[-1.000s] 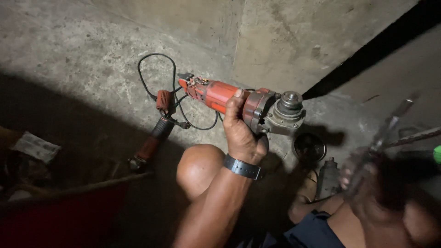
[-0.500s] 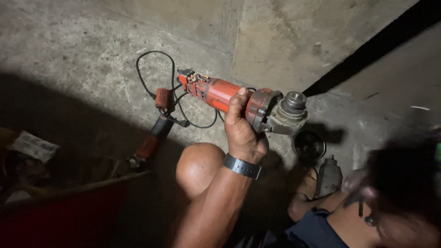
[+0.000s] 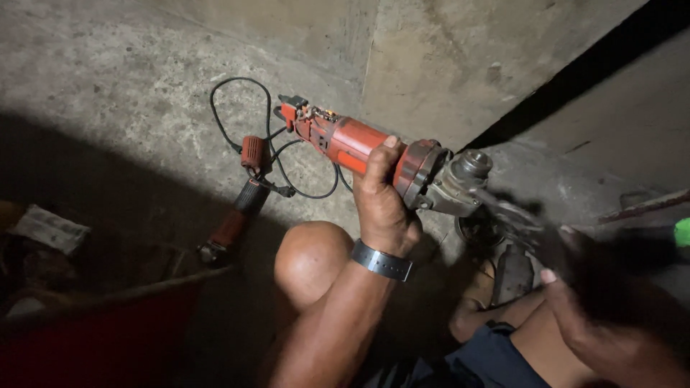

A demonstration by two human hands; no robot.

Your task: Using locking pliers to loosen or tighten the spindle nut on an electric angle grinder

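Red, cylinder-bodied angle grinder (image 3: 374, 154) with one grey metal head sits above the concrete floor (image 3: 129, 86), left hand (image 3: 384, 205) closed around its body. Right hand (image 3: 596, 323) is blurred; possibly holding something dark. One black cord (image 3: 237, 122) loops behind.

Left hand (image 3: 384, 208): forearm rising from the lower middle, dark band at the wrist, fingers wrapped tight around a held tool, thumb pointing up. Right hand (image 3: 596, 316): low at the right edge, in shadow and blurred, fingers curled; its grasp cannot be made out.
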